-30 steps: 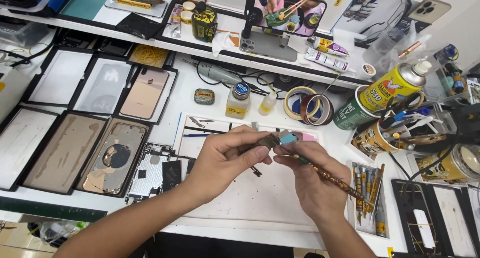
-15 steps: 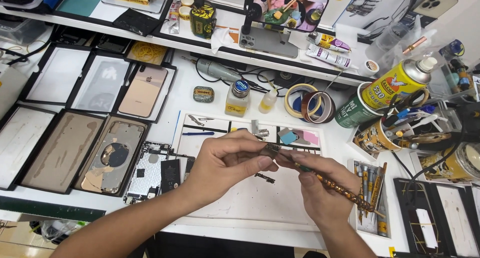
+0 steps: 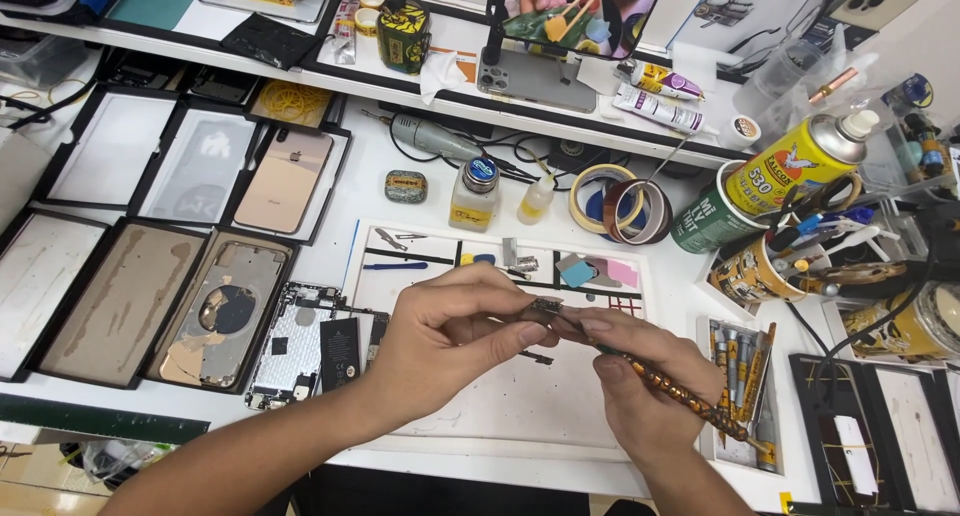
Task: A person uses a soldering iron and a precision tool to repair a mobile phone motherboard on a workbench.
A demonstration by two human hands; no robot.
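Lying left of the grip: an opened phone chassis point(image 3: 300, 341) and a dark back panel point(image 3: 222, 316) in black trays. Standing beyond the grip: a small glass bottle point(image 3: 474, 193), two tape rolls point(image 3: 620, 204) and a yellow spray can point(image 3: 800, 163). Resting right of the grip: a tray of screwdriver bits point(image 3: 742, 376).

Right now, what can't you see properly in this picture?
Head view only:
- Small part: mostly covered by the left hand fingertips; its kind is unclear.
- Patterned tool: its tip is hidden behind the right hand.
- Tray of screwdriver bits: too small to tell apart.
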